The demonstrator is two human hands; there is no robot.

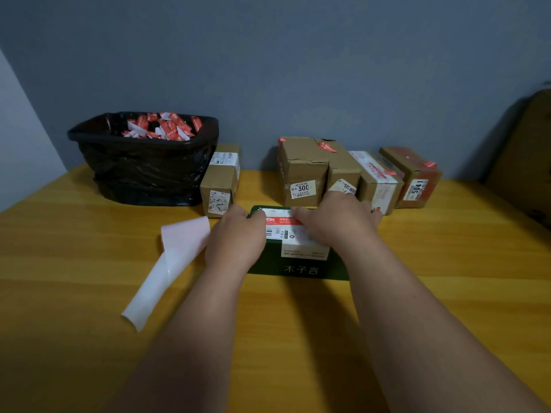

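Note:
A dark green box (301,268) with white characters on its front lies in the middle of the wooden table (89,248). On top of it is a white and red shipping label (290,234). My left hand (235,236) grips the box's left end, thumb on top near the label's corner. My right hand (334,222) lies over the right part of the top, and its fingertips pinch at the label's upper edge. The box's right end is hidden under that hand.
A black-lined bin (143,162) full of red and white label scraps stands at the back left. A small cardboard parcel (220,180) sits beside it. Several cardboard parcels (351,174) line the wall behind the box. A curled white backing strip (170,263) lies to the left.

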